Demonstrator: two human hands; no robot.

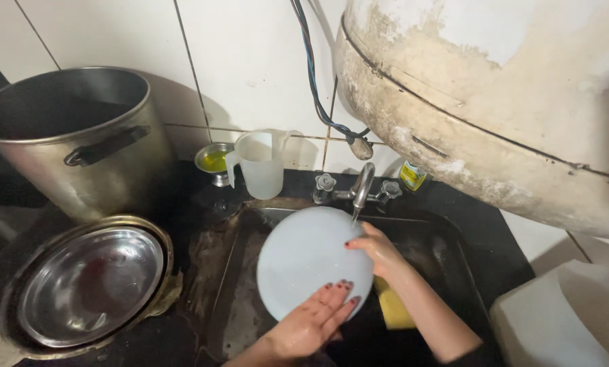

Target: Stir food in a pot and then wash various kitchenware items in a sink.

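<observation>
White and round, the plate (304, 261) sits tilted over the dark sink (447, 251) just below the tap (361, 187), the left hand (311, 323) pressed flat with fingers together against its lower face, the right hand (379, 250) gripping its right rim, a yellow sponge (392, 309) beneath.

One small bottle (412, 175) with a yellow-and-green label is standing on the dark surface (467, 211), right of centre frame, just right of the tap (361, 187), partly hidden.
</observation>
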